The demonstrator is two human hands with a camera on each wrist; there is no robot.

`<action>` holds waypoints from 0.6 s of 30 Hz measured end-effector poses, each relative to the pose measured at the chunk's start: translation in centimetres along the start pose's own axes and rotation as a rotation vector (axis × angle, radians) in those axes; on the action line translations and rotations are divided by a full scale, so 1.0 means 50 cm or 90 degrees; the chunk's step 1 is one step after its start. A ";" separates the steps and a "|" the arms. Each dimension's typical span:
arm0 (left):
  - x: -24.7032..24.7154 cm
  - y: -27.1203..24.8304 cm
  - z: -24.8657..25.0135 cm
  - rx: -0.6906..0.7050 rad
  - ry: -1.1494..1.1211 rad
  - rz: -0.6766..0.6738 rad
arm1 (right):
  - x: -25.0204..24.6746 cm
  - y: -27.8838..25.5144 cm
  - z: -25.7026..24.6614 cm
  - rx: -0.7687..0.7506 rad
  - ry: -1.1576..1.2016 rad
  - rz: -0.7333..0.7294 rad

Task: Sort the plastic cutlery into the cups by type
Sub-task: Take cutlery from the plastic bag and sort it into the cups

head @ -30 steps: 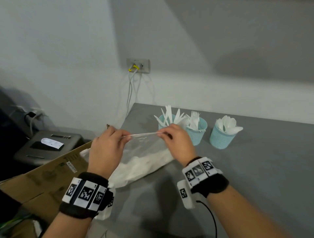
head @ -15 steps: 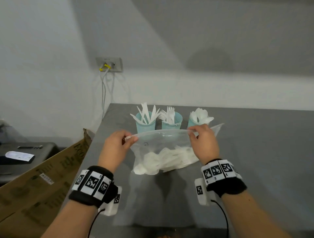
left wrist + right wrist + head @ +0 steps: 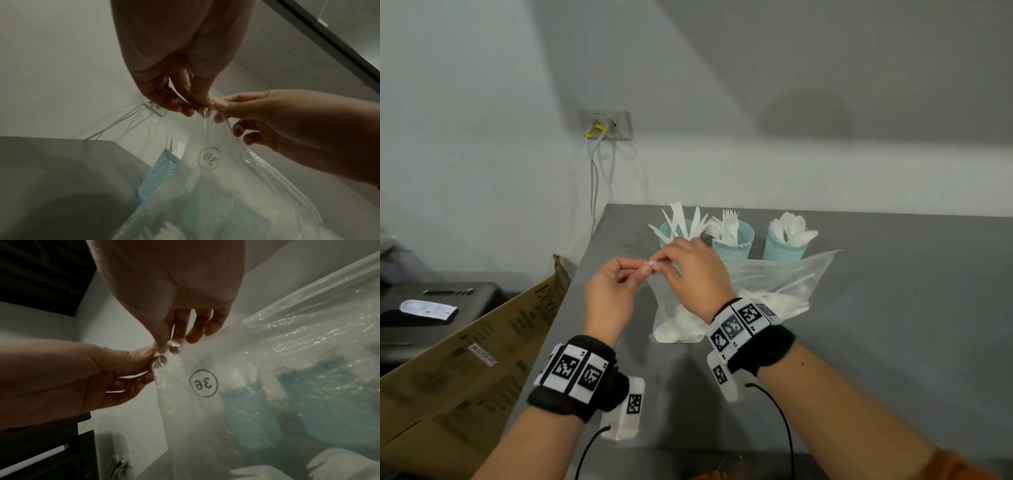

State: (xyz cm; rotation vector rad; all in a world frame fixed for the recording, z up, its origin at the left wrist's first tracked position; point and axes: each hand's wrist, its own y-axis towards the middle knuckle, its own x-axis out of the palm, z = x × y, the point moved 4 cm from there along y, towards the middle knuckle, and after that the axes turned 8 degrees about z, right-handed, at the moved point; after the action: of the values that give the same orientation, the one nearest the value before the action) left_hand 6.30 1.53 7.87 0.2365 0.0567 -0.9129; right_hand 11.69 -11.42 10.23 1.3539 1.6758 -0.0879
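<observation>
A clear zip bag (image 3: 777, 277) with white plastic cutlery inside stands on the grey table (image 3: 893, 325), just in front of three teal mesh cups. The cups hold knives (image 3: 670, 230), forks (image 3: 734, 245) and spoons (image 3: 782, 249). My left hand (image 3: 644, 271) and right hand (image 3: 659, 263) meet at the bag's top left corner, each pinching the plastic there. In the left wrist view the left hand (image 3: 197, 104) and right hand (image 3: 223, 106) pinch the bag (image 3: 218, 181) above a circled number. The right wrist view shows the right hand (image 3: 171, 344) and left hand (image 3: 153, 358) on the same corner.
A brown cardboard box (image 3: 465, 359) leans against the table's left edge. Beyond it sits a dark device (image 3: 431, 308). A wall socket with cables (image 3: 604, 125) is behind the table's back left corner. Bare grey tabletop stretches to the right.
My right hand has moved from the bag's top right corner to its top left corner, beside the left hand. The bag's right side has sagged towards the cups.
</observation>
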 end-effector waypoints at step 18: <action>-0.009 0.029 -0.033 0.000 0.023 0.047 | -0.310 -0.154 0.357 0.415 -0.319 0.185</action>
State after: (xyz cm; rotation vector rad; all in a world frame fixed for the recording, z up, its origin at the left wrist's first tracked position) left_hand 7.28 3.10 6.61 0.2541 0.0815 -0.8355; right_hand 15.51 -35.84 7.43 1.8467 1.0414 -0.7904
